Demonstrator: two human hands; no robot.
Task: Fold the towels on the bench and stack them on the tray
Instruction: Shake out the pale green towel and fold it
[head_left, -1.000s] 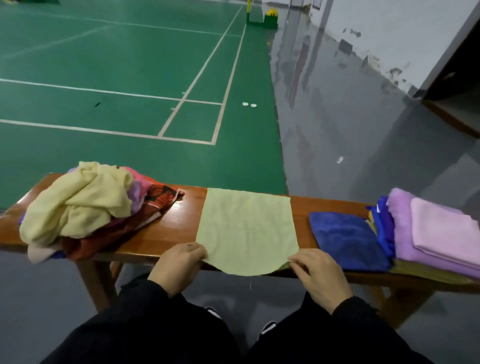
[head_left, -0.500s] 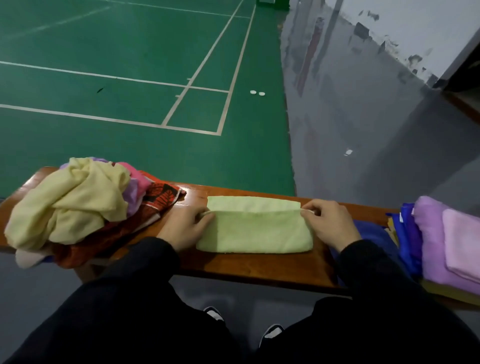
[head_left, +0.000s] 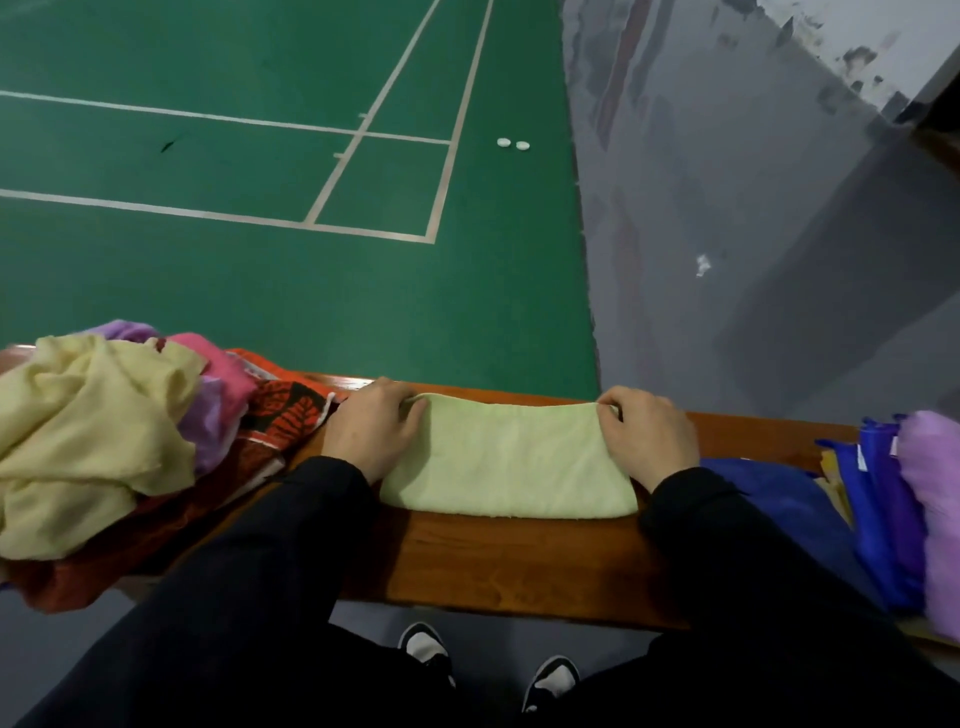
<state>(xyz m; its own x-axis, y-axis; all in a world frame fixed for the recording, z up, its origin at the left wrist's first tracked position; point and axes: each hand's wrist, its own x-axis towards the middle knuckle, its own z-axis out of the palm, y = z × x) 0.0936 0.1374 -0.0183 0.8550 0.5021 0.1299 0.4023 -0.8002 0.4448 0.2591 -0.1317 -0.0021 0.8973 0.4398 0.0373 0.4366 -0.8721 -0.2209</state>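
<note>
1. Towels first: a pale green towel lies folded in half across the middle of the wooden bench, its doubled edges at the far side.
2. The left hand pinches the far left corner, fingers curled over the cloth; the right hand pinches the far right corner the same way.
3. To the left sits a loose heap of unfolded towels, cream on top, pink and orange-patterned beneath, just beside the left hand.
4. To the right, folded towels in blue and purple are stacked. I take it the tray is under them, but I cannot make it out.
5. What could go wrong, to my eye: if either pinch lets one layer go, the edges will slide apart and the next fold will come out crooked.
6. The heap's patterned cloth is close enough to get dragged along when the left hand moves.
7. The right-hand stack looks uneven, so another towel set on it carelessly might tip it off the bench's end.
</note>
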